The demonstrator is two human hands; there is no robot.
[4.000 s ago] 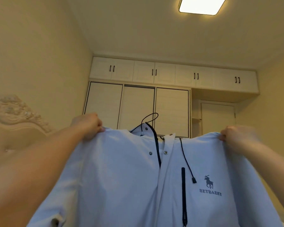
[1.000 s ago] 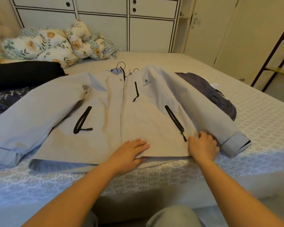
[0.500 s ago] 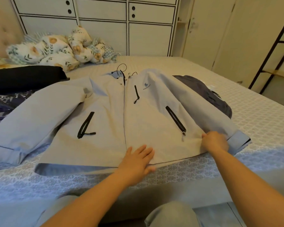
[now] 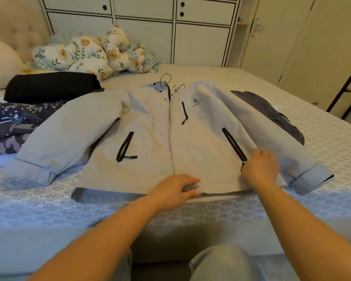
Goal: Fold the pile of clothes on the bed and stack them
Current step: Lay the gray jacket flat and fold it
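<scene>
While the left hand [image 4: 175, 191] curls over the bottom hem of the jacket [image 4: 150, 142], its fingers bent and its thumb tucked under the edge so that it pinches the cloth near the front zip, the right hand [image 4: 260, 169] lies on the jacket's lower corner at about three o'clock from the left. Its fingers look loosely bent on the cloth, beside the lower end of a black pocket zip [image 4: 233, 144]; whether they grasp the cloth or only press it cannot be told.

Spread front-up on the bed [image 4: 312, 199], the pale jacket has its collar toward twelve o'clock and its hem at the near edge. One sleeve [image 4: 69, 134] reaches toward nine o'clock, the other [image 4: 288, 155] toward four o'clock, both with turned-up cuffs. A dark grey garment [image 4: 272, 114] lies partly under the jacket at two o'clock. At ten o'clock sits a folded black garment [image 4: 49, 86], with dark patterned cloth [image 4: 8, 124] just nearer. Floral bedding [image 4: 89, 55] is heaped at eleven o'clock before white cupboards [image 4: 170, 27].
</scene>
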